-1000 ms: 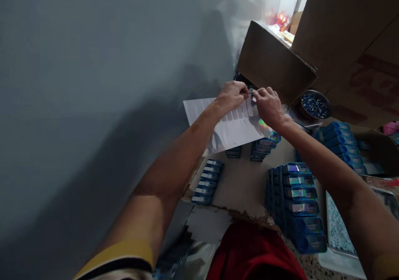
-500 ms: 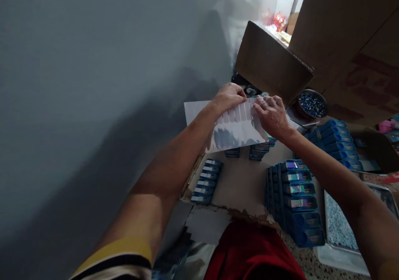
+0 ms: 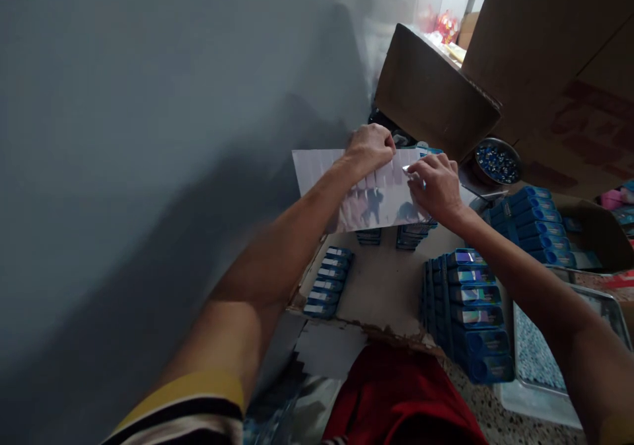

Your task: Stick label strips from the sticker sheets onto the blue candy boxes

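A glossy white sticker sheet (image 3: 354, 210), marked in strips, stretches beneath both hands. My left hand (image 3: 371, 149) is closed at its top edge, fingers curled and partly hidden. To its right, my right hand (image 3: 436, 184) pinches a small shiny sticker (image 3: 406, 169) just over the sheet. Below the sheet, a row of blue cases (image 3: 325, 286) with pale strips stands at the left of the cardboard surface (image 3: 381, 286). More blue cases (image 3: 475, 293) are stacked at the right, several with shiny strips on their ends.
A bowl of small blue pieces (image 3: 496, 162) sits beyond my right hand. Farther right are another stack of blue cases (image 3: 535, 224) and a metal tray (image 3: 539, 346) of pale blue bits. An open cardboard box (image 3: 436, 92) stands behind; a grey wall (image 3: 148, 102) borders the left.
My right hand has drawn back slightly from the sheet, now with a small shiny sticker between its fingertips. The left hand stays at the top edge, and the sheet has shifted slightly up.
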